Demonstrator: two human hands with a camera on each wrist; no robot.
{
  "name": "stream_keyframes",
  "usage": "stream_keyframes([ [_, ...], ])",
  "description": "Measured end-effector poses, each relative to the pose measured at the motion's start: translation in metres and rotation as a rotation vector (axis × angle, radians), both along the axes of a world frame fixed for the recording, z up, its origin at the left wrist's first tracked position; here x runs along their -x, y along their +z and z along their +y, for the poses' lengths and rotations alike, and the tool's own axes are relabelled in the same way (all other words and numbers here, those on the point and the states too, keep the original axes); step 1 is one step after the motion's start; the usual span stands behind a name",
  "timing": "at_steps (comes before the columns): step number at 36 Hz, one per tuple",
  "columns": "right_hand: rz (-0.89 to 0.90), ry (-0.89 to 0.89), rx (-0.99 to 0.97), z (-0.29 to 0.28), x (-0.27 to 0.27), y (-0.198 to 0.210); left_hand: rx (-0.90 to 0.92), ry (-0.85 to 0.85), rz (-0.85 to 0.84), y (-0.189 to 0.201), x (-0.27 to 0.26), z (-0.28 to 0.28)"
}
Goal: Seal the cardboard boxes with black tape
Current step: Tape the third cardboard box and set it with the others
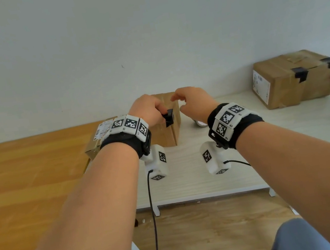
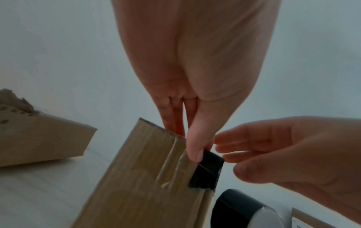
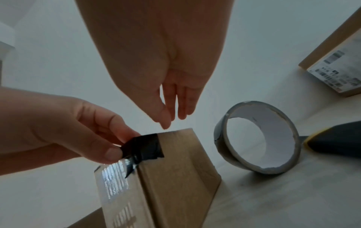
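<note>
A small upright cardboard box (image 1: pixel 169 134) stands on the white table. A short piece of black tape (image 1: pixel 169 118) sticks to its upper corner and folds over the edge. My left hand (image 1: pixel 163 115) pinches the tape's free end between thumb and finger; the left wrist view shows the thumb (image 2: pixel 195 152) lying on the tape (image 2: pixel 207 172). My right hand (image 1: pixel 178 103) hovers just right of that corner with relaxed fingers, holding nothing. In the right wrist view its fingertips (image 3: pixel 181 115) hang above the box top (image 3: pixel 175 154) near the tape (image 3: pixel 145 148).
A black tape roll (image 3: pixel 257 138) stands on edge right of the box, beside a black and yellow tool (image 3: pixel 336 142). Two boxes with black tape (image 1: pixel 292 79) sit at the far right. Another labelled box (image 1: pixel 96 140) lies left, behind my left wrist. The wall is close behind.
</note>
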State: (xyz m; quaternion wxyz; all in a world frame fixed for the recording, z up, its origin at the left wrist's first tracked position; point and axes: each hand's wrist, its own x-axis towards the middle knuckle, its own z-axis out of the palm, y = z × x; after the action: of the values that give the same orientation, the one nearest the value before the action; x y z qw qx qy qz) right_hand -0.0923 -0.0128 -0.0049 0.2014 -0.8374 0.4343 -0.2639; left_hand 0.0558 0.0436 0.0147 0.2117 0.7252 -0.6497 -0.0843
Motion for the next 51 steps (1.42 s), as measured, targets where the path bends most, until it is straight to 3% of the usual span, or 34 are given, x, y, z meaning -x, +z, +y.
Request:
stream_keyframes([
  [6,0.242,0.083,0.032,0.01,-0.02,-0.003,0.016,0.052,-0.021,-0.001,-0.022,0.016],
  [14,0.106,0.058,0.08,0.014,-0.045,-0.01,0.116,0.212,-0.008,-0.013,-0.038,0.035],
  [21,0.125,0.068,0.146,0.015,-0.052,-0.01,0.104,0.4,0.229,-0.02,-0.041,0.039],
  [26,0.166,0.042,0.18,0.016,-0.058,-0.01,0.034,0.512,0.436,-0.043,-0.068,0.006],
  [30,0.159,0.03,0.189,0.015,-0.06,-0.011,0.114,0.552,0.581,-0.027,-0.046,0.016],
  [44,0.139,0.042,0.164,0.012,-0.06,-0.012,0.144,0.571,0.43,-0.023,-0.037,0.014],
  [51,0.217,0.093,0.136,0.013,-0.057,-0.011,0.112,0.516,0.243,-0.024,-0.038,0.014],
])
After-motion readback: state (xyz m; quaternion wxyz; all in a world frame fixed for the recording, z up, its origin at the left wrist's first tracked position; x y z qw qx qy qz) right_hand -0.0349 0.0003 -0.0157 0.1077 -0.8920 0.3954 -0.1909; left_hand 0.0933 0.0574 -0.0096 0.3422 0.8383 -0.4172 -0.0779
